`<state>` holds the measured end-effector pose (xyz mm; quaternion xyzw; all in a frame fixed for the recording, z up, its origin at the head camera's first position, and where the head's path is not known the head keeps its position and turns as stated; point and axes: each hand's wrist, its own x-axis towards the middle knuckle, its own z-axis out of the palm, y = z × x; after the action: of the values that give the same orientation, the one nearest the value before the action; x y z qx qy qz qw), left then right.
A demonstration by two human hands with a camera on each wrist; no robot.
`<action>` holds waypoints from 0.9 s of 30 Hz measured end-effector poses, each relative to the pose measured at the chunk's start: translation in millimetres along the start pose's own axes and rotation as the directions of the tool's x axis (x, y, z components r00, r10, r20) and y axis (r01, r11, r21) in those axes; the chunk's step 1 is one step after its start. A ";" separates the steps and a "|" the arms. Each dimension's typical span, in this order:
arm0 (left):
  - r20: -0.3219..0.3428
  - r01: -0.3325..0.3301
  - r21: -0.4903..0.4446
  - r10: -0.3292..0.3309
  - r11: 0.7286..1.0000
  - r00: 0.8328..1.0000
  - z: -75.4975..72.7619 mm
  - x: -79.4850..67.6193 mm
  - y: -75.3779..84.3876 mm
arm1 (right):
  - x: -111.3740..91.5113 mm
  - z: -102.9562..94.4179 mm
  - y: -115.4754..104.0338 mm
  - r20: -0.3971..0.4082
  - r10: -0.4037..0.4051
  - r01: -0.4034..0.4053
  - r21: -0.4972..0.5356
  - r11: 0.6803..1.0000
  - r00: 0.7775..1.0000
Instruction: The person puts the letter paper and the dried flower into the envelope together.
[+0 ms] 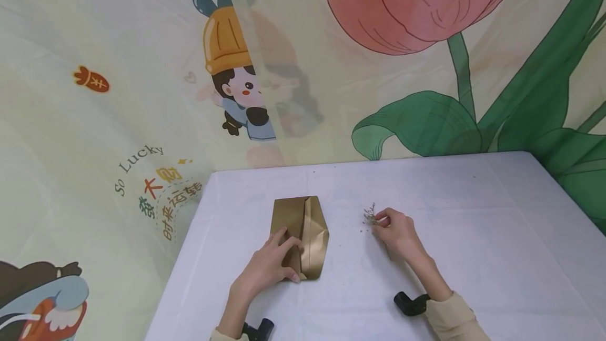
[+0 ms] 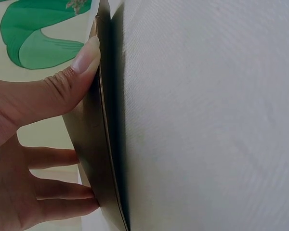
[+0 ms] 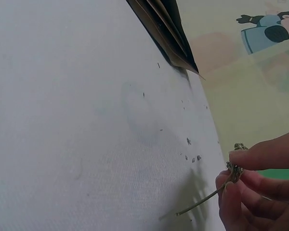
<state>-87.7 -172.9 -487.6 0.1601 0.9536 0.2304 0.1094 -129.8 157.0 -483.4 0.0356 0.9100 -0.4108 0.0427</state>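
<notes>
A gold envelope [image 1: 286, 213] lies on the white table with its pointed flap [image 1: 318, 236] folded out to the right. My left hand [image 1: 268, 266] rests on it. In the left wrist view, the thumb [image 2: 85, 58] touches its near edge and the other fingers [image 2: 62, 190] reach straight onto its surface. To the right, my right hand [image 1: 399, 233] pinches a small sprig of dried flowers [image 1: 369, 216] between thumb and fingertips. Its thin bare stem [image 3: 201, 203] sticks out below the fingers in the right wrist view, and the fingers partly hide the flower head.
Small dark crumbs [image 3: 189, 141] are scattered on the table [image 1: 473, 257] between envelope and sprig. Behind the table's back edge hangs a printed cloth [image 1: 322, 141] with a tulip and cartoon figures. A black device [image 1: 410, 304] is worn at the right wrist.
</notes>
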 end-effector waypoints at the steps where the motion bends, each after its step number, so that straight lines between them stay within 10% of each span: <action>1: 0.000 0.000 -0.002 0.000 1.000 1.000 0.2 0.0 -0.2 | 0.1 0.6 -1.3 0.006 0.001 -0.001 0.005 1.000 1.000; 27: -0.005 -0.011 0.001 0.011 1.000 1.000 0.1 0.6 -1.9 | -1.3 21.1 -15.0 0.073 0.009 -0.012 0.046 0.999 0.997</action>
<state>-88.7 -174.2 -488.6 0.1649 0.9530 0.2311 0.1056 -129.0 131.2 -486.1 0.0263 0.8980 -0.4324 0.0770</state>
